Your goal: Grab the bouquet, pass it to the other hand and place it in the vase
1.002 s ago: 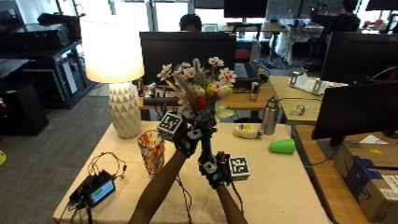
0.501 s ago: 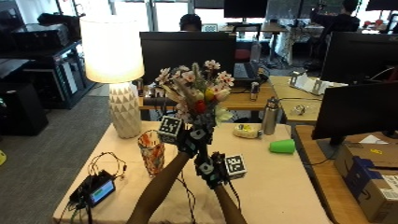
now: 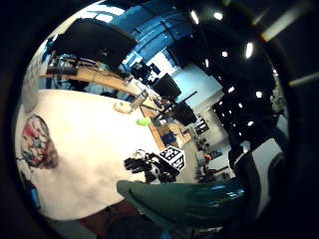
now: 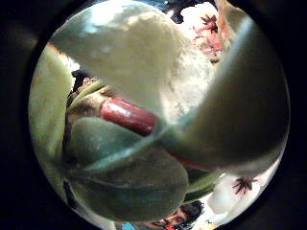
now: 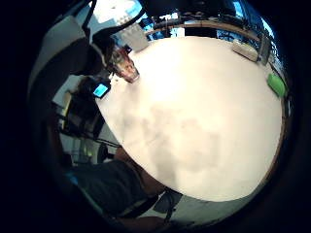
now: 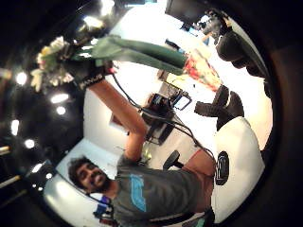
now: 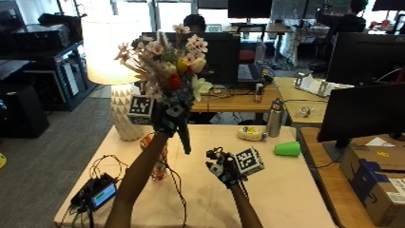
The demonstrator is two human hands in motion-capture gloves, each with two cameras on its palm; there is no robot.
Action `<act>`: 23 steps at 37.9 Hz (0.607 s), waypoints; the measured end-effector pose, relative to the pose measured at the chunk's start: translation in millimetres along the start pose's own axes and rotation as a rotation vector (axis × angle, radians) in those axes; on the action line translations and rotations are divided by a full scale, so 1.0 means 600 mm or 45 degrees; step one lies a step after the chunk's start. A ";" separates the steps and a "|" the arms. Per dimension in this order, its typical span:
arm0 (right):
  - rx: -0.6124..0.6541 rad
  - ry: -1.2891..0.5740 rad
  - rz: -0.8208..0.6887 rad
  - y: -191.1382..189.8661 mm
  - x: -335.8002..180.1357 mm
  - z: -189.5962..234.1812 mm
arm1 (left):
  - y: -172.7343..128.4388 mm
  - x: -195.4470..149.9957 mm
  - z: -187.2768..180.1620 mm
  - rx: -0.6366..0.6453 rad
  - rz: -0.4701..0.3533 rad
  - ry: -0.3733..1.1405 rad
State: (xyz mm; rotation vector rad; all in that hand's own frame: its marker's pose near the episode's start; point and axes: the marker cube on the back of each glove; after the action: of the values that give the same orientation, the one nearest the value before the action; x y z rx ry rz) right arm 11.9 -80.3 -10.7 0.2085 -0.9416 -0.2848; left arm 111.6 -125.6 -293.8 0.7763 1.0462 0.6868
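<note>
My left hand (image 7: 166,117) grips the bouquet (image 7: 168,61) by its stems and holds it upright, high above the table's left part. Its pink, white, yellow and red flowers stand above the hand, and the dark green stem end (image 7: 185,138) hangs below it. The patterned glass vase (image 7: 158,164) stands on the table under the bouquet, partly hidden by my left forearm. My right hand (image 7: 223,168) hovers low over the table's middle with relaxed fingers and holds nothing. Leaves and petals (image 4: 144,120) fill the left thumb side palm view. The vase (image 5: 125,68) also shows near the table's edge.
A white lamp (image 7: 117,52) stands at the table's (image 7: 278,190) back left. A small screen device (image 7: 98,194) with cables lies at the front left. A metal bottle (image 7: 274,118), a tape roll (image 7: 251,134) and a green cup (image 7: 288,148) sit at the back right. Monitors (image 7: 361,114) and a cardboard box (image 7: 376,180) are on the right.
My left hand has lifted the bouquet higher and a little to the left, away from the right hand. The right hand has stayed low over the table.
</note>
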 end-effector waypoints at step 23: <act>0.357 0.249 0.149 0.032 0.054 -0.142 | 0.019 -0.147 -0.280 0.475 -0.761 0.124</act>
State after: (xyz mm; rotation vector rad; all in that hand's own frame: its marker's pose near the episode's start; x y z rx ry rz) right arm 102.7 -68.5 -29.1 0.4295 -0.7935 -0.0220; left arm -76.9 -152.0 -290.8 0.6965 1.4336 0.0146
